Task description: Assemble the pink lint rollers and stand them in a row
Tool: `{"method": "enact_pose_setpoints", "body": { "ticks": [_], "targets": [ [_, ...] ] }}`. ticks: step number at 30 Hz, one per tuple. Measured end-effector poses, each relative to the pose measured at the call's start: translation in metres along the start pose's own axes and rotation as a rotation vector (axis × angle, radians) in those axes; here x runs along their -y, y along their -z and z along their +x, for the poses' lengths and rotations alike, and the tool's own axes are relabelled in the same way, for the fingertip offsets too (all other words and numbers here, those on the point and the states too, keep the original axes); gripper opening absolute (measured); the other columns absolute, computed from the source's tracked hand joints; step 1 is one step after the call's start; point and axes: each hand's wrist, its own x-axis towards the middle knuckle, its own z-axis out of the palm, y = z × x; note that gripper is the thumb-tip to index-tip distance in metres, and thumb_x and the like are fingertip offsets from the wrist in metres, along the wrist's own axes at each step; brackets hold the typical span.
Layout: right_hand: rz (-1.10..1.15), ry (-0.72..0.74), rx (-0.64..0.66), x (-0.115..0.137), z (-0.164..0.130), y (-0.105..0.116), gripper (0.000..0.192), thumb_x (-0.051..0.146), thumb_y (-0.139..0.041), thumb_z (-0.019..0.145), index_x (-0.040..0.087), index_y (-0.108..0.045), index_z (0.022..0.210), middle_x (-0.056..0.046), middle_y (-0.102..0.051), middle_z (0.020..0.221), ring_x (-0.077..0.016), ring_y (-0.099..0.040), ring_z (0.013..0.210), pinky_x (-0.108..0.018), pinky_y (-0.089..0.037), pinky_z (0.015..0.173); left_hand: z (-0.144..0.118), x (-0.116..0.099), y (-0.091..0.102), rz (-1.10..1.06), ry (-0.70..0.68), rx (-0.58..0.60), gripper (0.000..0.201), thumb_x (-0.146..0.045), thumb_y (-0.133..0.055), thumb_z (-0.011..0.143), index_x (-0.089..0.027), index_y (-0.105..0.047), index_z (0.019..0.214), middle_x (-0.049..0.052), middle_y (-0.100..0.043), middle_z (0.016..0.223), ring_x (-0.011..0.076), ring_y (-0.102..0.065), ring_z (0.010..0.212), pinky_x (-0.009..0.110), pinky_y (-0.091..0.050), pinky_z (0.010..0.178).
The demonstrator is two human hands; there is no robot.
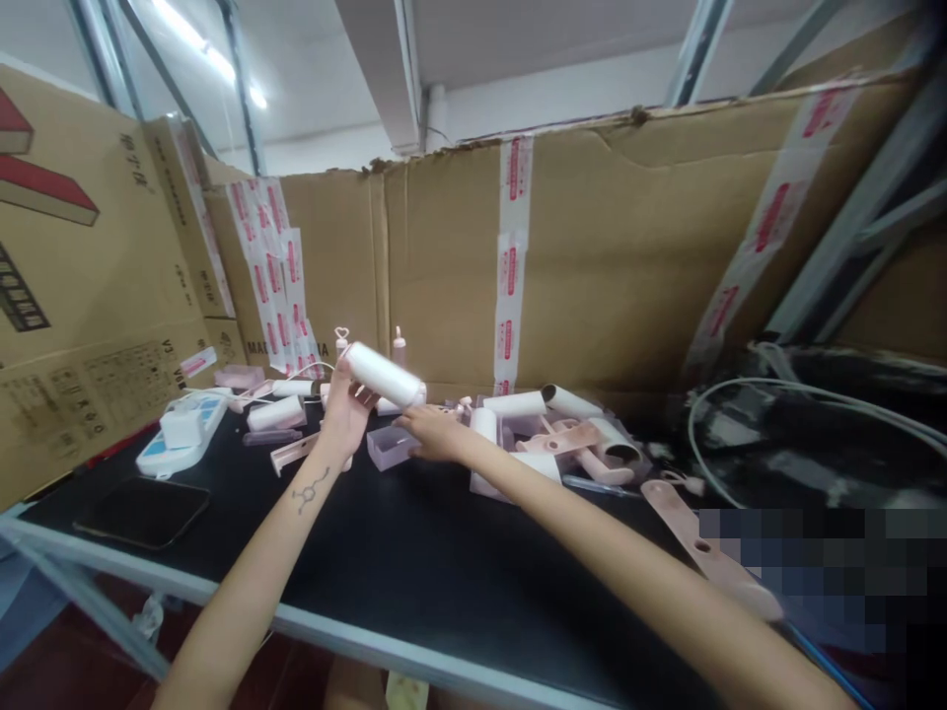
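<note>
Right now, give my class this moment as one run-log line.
white roll: tilted above black tabletop | left hand: holding upper end | right hand: at lower end

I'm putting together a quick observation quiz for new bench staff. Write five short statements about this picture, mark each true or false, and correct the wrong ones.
1. The left hand holds the white cylinder. True.
2. The white cylinder stands upright on the black tabletop. False: the white cylinder is held tilted above it.
3. The right hand is at the cylinder's lower end. True.
4. The smartphone lies at the right end of the tabletop. False: the smartphone lies near the front edge, on the left.
5. A white adapter sits on the power strip. True.
</note>
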Motion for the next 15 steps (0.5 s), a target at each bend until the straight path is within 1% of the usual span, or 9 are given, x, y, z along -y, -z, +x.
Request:
{"method": "enact_pose_setpoints", "body": {
  "ticks": [3, 5, 7, 8, 10, 11, 12, 13, 15],
  "targets": [
    [-0.001, 0.065, -0.014, 0.022, -0.033, 0.003, 0.047, 0.025, -0.061, 0.075, 0.013, -0.053, 0.119, -0.015, -0.057, 0.111, -0.0276, -0.056, 0.099, -0.037, -0.039, 0.087, 0.002, 0.002, 0.007, 0.05, -0.01, 0.088, 0.029, -0.027, -0.069, 0.067, -0.023, -0.051, 0.089, -0.004, -0.059, 0.081, 0.0114, -0.059, 0.074, 0.027, -0.047, 0.074],
    [0.02, 0.103, -0.067, 0.033, -0.058, 0.005, 0.046, 0.027, -0.06, 0.076, 0.012, -0.053, 0.119, -0.014, -0.057, 0.108, -0.0264, -0.058, 0.092, -0.037, -0.041, 0.083, -0.001, 0.005, 0.01, 0.097, -0.001, 0.15, 0.026, -0.021, -0.066, 0.068, -0.022, -0.048, 0.087, -0.005, -0.058, 0.078, 0.0094, -0.057, 0.071, 0.026, -0.046, 0.074],
    [0.103, 0.118, -0.164, 0.037, -0.081, 0.007, 0.035, 0.033, -0.058, 0.079, 0.015, -0.058, 0.109, -0.012, -0.059, 0.099, -0.0236, -0.059, 0.085, -0.036, -0.042, 0.077, -0.005, 0.011, 0.012, 0.154, 0.039, 0.2, 0.025, -0.018, -0.064, 0.068, -0.022, -0.046, 0.085, -0.005, -0.058, 0.076, 0.0077, -0.055, 0.068, 0.025, -0.046, 0.074],
    [0.162, 0.091, -0.237, 0.037, -0.091, 0.007, 0.028, 0.036, -0.055, 0.082, 0.016, -0.061, 0.099, -0.01, -0.06, 0.093, -0.022, -0.058, 0.081, -0.035, -0.043, 0.074, -0.008, 0.015, 0.012, 0.173, 0.06, 0.221, 0.024, -0.017, -0.063, 0.068, -0.021, -0.045, 0.084, -0.005, -0.058, 0.075, 0.0076, -0.055, 0.067, 0.026, -0.047, 0.076],
    [0.261, -0.022, -0.404, 0.032, -0.103, 0.006, 0.024, 0.039, -0.052, 0.083, 0.017, -0.06, 0.087, -0.008, -0.059, 0.086, -0.021, -0.057, 0.079, -0.034, -0.043, 0.071, -0.013, 0.026, 0.012, 0.196, 0.084, 0.254, 0.022, -0.017, -0.061, 0.07, -0.021, -0.044, 0.084, -0.004, -0.058, 0.073, 0.0087, -0.055, 0.07, 0.031, -0.047, 0.081],
    [0.29, -0.066, -0.472, 0.03, -0.106, 0.005, 0.024, 0.039, -0.054, 0.082, 0.017, -0.059, 0.09, -0.009, -0.059, 0.089, -0.022, -0.057, 0.082, -0.035, -0.044, 0.073, -0.016, 0.032, 0.013, 0.209, 0.086, 0.263, 0.021, -0.018, -0.06, 0.07, -0.02, -0.044, 0.084, -0.004, -0.058, 0.072, 0.0094, -0.056, 0.072, 0.033, -0.046, 0.083],
    [0.312, -0.081, -0.514, 0.027, -0.107, 0.003, 0.028, 0.037, -0.057, 0.079, 0.016, -0.057, 0.097, -0.01, -0.058, 0.096, -0.0237, -0.056, 0.088, -0.037, -0.044, 0.077, -0.018, 0.038, 0.013, 0.225, 0.085, 0.267, 0.019, -0.018, -0.059, 0.07, -0.019, -0.045, 0.083, -0.004, -0.058, 0.071, 0.01, -0.057, 0.073, 0.034, -0.045, 0.085],
    [0.333, -0.064, -0.522, 0.024, -0.106, 0.001, 0.037, 0.035, -0.06, 0.076, 0.016, -0.054, 0.107, -0.012, -0.057, 0.105, -0.0256, -0.055, 0.097, -0.04, -0.043, 0.082, -0.02, 0.044, 0.014, 0.248, 0.091, 0.268, 0.017, -0.018, -0.058, 0.07, -0.019, -0.046, 0.082, -0.003, -0.058, 0.07, 0.0104, -0.057, 0.074, 0.033, -0.045, 0.084],
    [0.391, 0.023, -0.455, 0.018, -0.099, -0.003, 0.053, 0.029, -0.061, 0.074, 0.017, -0.045, 0.123, -0.013, -0.05, 0.122, -0.0267, -0.049, 0.111, -0.042, -0.039, 0.091, -0.022, 0.053, 0.017, 0.295, 0.131, 0.267, 0.015, -0.018, -0.056, 0.07, -0.017, -0.047, 0.081, -0.002, -0.057, 0.07, 0.0105, -0.057, 0.072, 0.029, -0.045, 0.079]
  ]
}}
